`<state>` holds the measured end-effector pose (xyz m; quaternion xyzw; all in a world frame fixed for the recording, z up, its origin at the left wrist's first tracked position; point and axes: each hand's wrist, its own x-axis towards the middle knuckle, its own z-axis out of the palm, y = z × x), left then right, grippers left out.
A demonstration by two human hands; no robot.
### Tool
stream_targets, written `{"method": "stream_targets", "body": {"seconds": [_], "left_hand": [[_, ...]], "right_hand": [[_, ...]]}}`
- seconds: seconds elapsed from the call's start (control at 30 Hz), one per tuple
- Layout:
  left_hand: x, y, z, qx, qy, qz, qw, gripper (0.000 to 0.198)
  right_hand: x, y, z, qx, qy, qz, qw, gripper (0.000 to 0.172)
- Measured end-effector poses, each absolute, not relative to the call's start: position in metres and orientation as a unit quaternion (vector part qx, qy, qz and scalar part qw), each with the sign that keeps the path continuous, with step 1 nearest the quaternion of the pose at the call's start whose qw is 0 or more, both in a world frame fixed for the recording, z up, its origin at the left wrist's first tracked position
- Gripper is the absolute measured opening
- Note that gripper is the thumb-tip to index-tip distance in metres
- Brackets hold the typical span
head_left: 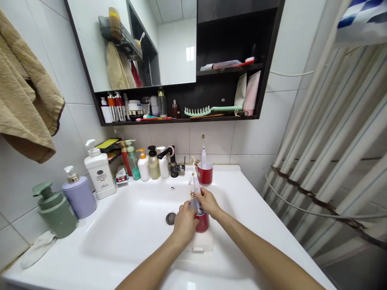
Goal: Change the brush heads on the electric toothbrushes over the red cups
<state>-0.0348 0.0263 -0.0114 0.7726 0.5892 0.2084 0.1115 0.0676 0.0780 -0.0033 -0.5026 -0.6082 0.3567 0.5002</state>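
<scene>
From here I see white tiled walls (260, 135), a dark mirrored wall cabinet (229, 90), and a striped shower curtain (338, 133) to the right.

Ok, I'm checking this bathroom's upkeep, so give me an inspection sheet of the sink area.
Surface: white basin, with a drain.
Job's things: red cup, with an electric toothbrush at its mouth.
Clutter: white pump bottle, lilac pump bottle, green pump bottle; second red cup behind.
Hands: left hand grips the cup; right hand holds the toothbrush.
Cables: white cord across the curtain.
Surroundings: towel, striped curtain, mirror cabinet.
</scene>
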Motion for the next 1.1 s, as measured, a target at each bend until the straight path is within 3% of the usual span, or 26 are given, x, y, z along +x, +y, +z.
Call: {"method": "stream_targets", "body": {"seconds": [0.2, 0.47, 0.9, 1.1], "left_hand": [[-0.027, 0.034, -0.006, 0.796, 0.537, 0.242, 0.141, 0.018], [0.036, 0.065, 0.033, 0.842, 0.421, 0.313, 0.13, 0.012], [0.112, 0.162, 0.036, 0.832, 0.449, 0.306, 0.116, 0.012], [0.096, 0.163, 0.038, 0.821, 0.46, 0.329, 0.081, 0.03]], "right_hand": [[0.086, 0.075, -0.013, -0.528, -0.639, 0.318, 0.46, 0.023], [0.162, 0.093, 0.035, -0.573, -0.628, 0.279, 0.446, 0.027], [0.223, 0.183, 0.051, -0.641, -0.604, 0.264, 0.394, 0.025], [0.227, 0.192, 0.049, -0.634, -0.612, 0.276, 0.384, 0.024]]}}
